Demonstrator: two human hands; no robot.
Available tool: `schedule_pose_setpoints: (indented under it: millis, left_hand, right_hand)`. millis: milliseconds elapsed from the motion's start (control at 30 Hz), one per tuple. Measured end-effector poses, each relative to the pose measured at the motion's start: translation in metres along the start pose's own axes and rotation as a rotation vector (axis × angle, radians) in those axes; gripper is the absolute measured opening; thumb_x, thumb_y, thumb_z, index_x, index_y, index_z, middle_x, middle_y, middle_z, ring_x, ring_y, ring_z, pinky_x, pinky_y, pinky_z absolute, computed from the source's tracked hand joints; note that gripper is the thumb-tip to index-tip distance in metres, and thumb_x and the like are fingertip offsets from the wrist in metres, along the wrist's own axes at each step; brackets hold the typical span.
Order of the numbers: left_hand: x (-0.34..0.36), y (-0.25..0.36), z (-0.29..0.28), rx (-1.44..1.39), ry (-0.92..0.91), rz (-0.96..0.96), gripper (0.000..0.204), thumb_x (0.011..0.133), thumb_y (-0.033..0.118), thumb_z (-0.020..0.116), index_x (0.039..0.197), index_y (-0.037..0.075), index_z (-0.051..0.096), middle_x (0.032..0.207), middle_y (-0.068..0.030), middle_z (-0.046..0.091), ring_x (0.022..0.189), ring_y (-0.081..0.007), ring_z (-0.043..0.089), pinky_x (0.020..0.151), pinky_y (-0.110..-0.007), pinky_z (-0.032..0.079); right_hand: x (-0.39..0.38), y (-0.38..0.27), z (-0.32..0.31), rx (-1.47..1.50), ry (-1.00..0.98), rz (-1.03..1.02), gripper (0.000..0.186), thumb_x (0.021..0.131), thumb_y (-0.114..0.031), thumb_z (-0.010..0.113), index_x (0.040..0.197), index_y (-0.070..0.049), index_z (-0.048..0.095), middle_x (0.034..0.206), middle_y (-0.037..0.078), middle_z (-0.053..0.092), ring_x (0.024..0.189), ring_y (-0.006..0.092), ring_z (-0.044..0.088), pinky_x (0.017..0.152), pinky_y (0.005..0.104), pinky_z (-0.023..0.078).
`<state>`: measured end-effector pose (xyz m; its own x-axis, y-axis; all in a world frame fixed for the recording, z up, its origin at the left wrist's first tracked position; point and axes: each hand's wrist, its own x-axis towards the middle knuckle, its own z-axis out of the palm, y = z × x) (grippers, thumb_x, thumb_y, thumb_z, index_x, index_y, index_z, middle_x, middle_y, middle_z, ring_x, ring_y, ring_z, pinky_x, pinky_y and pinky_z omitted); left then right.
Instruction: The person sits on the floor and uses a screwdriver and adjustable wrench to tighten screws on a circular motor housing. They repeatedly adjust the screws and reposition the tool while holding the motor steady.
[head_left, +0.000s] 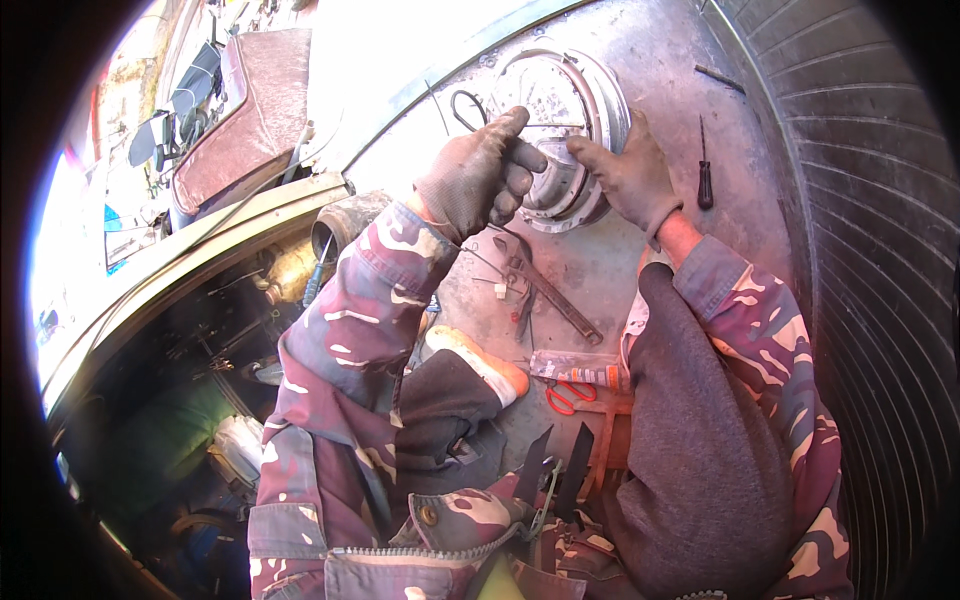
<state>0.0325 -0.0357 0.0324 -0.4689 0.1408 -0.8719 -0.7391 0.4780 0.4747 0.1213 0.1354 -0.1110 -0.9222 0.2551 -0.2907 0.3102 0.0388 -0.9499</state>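
Dusty grey metal panel (640,90) beside a big ribbed tyre (860,220) carries a round, flanged silver housing (565,110), grimy and dulled. Gloved left hand (475,180) pinches a thin wire (552,125) across it; gloved right hand (630,175) rests on the rim, fingers curled around the wire's other end.

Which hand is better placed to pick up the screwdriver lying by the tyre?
Probably the right hand: the screwdriver lies just beside it, while the left hand is across the round metal housing.
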Motion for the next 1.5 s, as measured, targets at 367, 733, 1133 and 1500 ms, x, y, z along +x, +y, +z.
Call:
schedule_pose_setpoints:
  millis: [367, 733, 1133, 1500]
  left_hand:
    - [0.007, 0.009, 0.011, 0.068, -0.006, 0.131, 0.045, 0.115, 0.041, 0.054, 0.104, 0.0, 0.07, 0.066, -0.0019, 0.061, 0.044, -0.0121, 0.051, 0.041, -0.027, 0.041]
    - [0.036, -0.005, -0.024, 1.029, 0.034, 0.907, 0.029, 0.109, 0.031, 0.067, 0.119, 0.005, 0.074, 0.089, -0.008, 0.073, 0.079, -0.0195, 0.072, 0.071, -0.035, 0.057]
    - [0.04, -0.003, -0.029, 1.309, 0.074, 1.166, 0.026, 0.103, 0.022, 0.074, 0.126, 0.008, 0.072, 0.113, -0.0163, 0.07, 0.099, -0.0382, 0.072, 0.081, -0.045, 0.06]
    - [-0.007, -0.015, -0.006, 0.308, 0.1, 0.434, 0.067, 0.11, 0.06, 0.057, 0.113, -0.006, 0.073, 0.076, -0.0072, 0.068, 0.07, -0.0178, 0.071, 0.064, -0.028, 0.056]
  right_hand:
    - [-0.002, -0.003, -0.001, -0.028, -0.018, -0.025, 0.077, 0.088, -0.049, 0.085, 0.132, 0.009, 0.056, 0.117, 0.03, 0.076, 0.112, 0.0414, 0.076, 0.098, 0.0471, 0.059]
    - [0.009, -0.001, 0.0, -0.023, -0.06, -0.021, 0.081, 0.087, -0.054, 0.085, 0.132, 0.007, 0.055, 0.118, 0.03, 0.076, 0.113, 0.0443, 0.075, 0.1, 0.0474, 0.058]
    - [-0.004, -0.017, -0.007, -0.06, -0.023, 0.005, 0.074, 0.089, -0.047, 0.084, 0.131, 0.007, 0.056, 0.113, 0.026, 0.078, 0.105, 0.0386, 0.078, 0.095, 0.0444, 0.06]
    - [-0.002, -0.014, -0.003, -0.033, 0.008, -0.026, 0.073, 0.089, -0.045, 0.085, 0.132, 0.007, 0.056, 0.111, 0.025, 0.078, 0.104, 0.037, 0.078, 0.094, 0.0434, 0.06]
